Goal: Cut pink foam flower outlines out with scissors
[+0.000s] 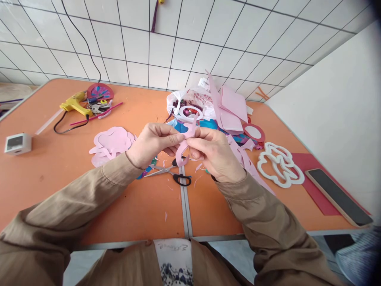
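Note:
Above the middle of the table, my left hand (pixel 154 143) and my right hand (pixel 216 153) pinch a curvy pink cutout (pixel 182 153) between them. Its pointed tip sticks up past my fingers and a hooked end hangs below. Beneath my hands lie scissors (pixel 162 171) with black handles, their blades parted and pointing left. Small pink scraps (pixel 199 167) are scattered around them. A pile of pink cut shapes (pixel 111 145) rests to the left of my left hand. Pink offcut strips (pixel 242 157) lie to the right of my right hand.
A yellow glue gun (pixel 76 104) and its cord lie at the back left, near a white box (pixel 18 143). Folded pink sheets (pixel 229 107) stand by a plastic bag (pixel 175 101). A white cloud-shaped outline (pixel 279 165) and a phone (pixel 337 196) are on the right.

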`<action>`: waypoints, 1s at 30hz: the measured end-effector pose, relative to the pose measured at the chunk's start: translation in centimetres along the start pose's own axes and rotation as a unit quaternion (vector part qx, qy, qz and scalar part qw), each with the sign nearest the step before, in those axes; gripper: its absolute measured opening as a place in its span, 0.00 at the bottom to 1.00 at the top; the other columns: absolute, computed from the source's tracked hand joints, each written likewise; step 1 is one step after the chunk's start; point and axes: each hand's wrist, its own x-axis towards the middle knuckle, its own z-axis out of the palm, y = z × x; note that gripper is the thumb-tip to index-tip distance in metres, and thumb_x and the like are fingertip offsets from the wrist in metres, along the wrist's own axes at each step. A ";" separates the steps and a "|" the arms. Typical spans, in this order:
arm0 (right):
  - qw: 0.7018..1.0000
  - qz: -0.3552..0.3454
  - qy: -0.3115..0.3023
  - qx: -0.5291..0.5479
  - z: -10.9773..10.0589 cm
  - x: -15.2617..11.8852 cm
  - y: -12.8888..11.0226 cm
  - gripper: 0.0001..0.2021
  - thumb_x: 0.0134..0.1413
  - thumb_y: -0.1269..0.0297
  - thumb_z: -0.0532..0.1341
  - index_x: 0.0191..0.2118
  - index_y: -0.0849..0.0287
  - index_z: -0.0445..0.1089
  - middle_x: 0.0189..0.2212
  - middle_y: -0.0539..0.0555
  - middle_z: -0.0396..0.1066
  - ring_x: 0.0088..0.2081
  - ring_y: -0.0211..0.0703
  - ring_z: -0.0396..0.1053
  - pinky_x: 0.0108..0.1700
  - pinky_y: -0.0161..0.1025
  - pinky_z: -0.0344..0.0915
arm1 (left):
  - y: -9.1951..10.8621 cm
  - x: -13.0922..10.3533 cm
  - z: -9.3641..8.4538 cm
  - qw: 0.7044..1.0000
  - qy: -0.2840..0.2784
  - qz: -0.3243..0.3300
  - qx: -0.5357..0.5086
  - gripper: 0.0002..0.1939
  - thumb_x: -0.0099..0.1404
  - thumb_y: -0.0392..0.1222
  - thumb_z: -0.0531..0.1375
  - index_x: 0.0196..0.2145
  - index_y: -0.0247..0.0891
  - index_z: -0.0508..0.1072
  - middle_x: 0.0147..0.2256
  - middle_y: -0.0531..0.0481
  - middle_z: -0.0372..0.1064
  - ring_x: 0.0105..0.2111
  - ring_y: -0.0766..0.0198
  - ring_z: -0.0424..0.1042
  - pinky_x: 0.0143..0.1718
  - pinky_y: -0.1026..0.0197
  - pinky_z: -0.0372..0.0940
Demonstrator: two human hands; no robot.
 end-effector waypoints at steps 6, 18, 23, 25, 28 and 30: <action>1.000 0.005 -0.005 0.014 0.1 0.0 0.1 0.03 0.40 0.68 0.62 0.21 0.60 0.68 0.11 0.41 0.56 0.16 0.28 0.52 0.20 0.33 0.48 | -0.3 0.0 0.0 1.000 -0.010 -0.014 -0.023 0.14 0.53 0.48 0.74 0.26 0.34 0.80 0.22 0.51 0.78 0.22 0.66 0.77 0.27 0.66 0.73; 0.999 0.009 -0.020 0.031 0.0 -0.2 -0.1 0.04 0.40 0.67 0.64 0.23 0.60 0.69 0.11 0.41 0.55 0.17 0.28 0.50 0.22 0.34 0.47 | 0.4 -0.3 0.5 0.994 0.030 0.069 0.084 0.12 0.54 0.45 0.73 0.23 0.33 0.79 0.20 0.51 0.75 0.21 0.69 0.71 0.24 0.67 0.69; 0.998 0.020 -0.020 0.049 0.1 -0.2 -0.1 0.03 0.39 0.69 0.63 0.22 0.59 0.68 0.12 0.40 0.54 0.17 0.27 0.48 0.22 0.34 0.45 | 0.3 -0.3 0.7 0.986 0.040 0.107 0.119 0.10 0.57 0.42 0.70 0.24 0.34 0.79 0.19 0.51 0.74 0.21 0.69 0.71 0.23 0.68 0.67; 0.998 0.021 -0.019 0.056 0.1 -0.2 -0.1 0.03 0.38 0.70 0.62 0.21 0.59 0.67 0.11 0.40 0.53 0.17 0.27 0.48 0.22 0.34 0.45 | 0.2 -0.3 0.7 0.986 0.037 0.104 0.121 0.11 0.58 0.43 0.70 0.23 0.34 0.79 0.19 0.51 0.74 0.21 0.68 0.71 0.23 0.67 0.67; 0.997 0.032 -0.023 0.071 0.1 -0.1 -0.1 0.02 0.37 0.71 0.61 0.21 0.59 0.66 0.11 0.40 0.53 0.16 0.26 0.48 0.22 0.33 0.44 | 0.1 -0.3 0.7 0.990 0.022 0.092 0.103 0.12 0.58 0.45 0.70 0.23 0.34 0.79 0.20 0.50 0.75 0.21 0.68 0.72 0.23 0.67 0.68; 0.995 0.039 -0.023 0.085 0.1 -0.1 -0.1 0.03 0.36 0.70 0.62 0.21 0.59 0.67 0.11 0.39 0.53 0.16 0.26 0.48 0.22 0.33 0.44 | 0.1 -0.3 0.6 0.994 0.015 0.077 0.080 0.13 0.57 0.46 0.71 0.24 0.34 0.79 0.21 0.50 0.76 0.21 0.67 0.73 0.24 0.66 0.69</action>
